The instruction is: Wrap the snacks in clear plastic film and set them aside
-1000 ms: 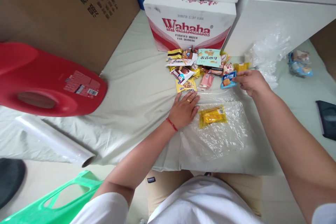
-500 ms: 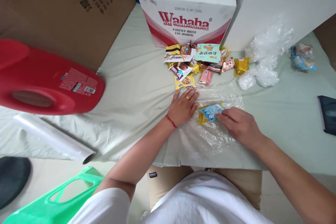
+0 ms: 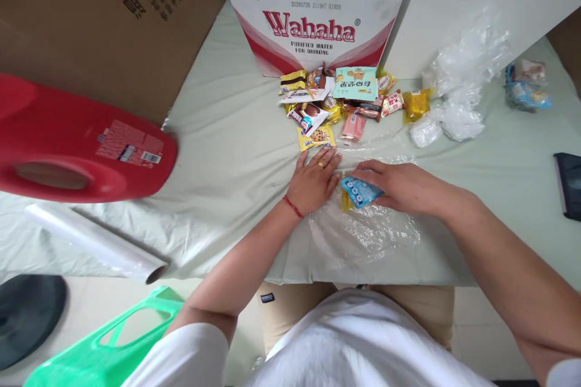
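My left hand (image 3: 314, 181) lies flat with fingers spread, pressing on the left edge of a clear plastic sheet (image 3: 354, 239) on the cloth. Curled around a blue snack packet (image 3: 358, 191), my right hand (image 3: 390, 184) grips it from the right, thumb and fingers on its two sides. Under the blue packet a yellow packet (image 3: 347, 201) shows, mostly hidden; I cannot tell whether the hand grips it too. Just beyond my left fingertips lies a yellow cookie packet (image 3: 318, 137), at the near edge of a pile of mixed wrapped snacks (image 3: 356, 83).
Behind the snacks stands a white and red water carton (image 3: 313, 24). Crumpled plastic bundles (image 3: 460, 115) and a dark device (image 3: 569, 184) lie to the right. At the left are a red jug (image 3: 86, 145), a film roll (image 3: 95, 242) and a green stool (image 3: 104, 338).
My right hand has moved forward and left and now wraps further over the blue packet, which has turned slightly. My left hand stays in place. The view has shifted slightly.
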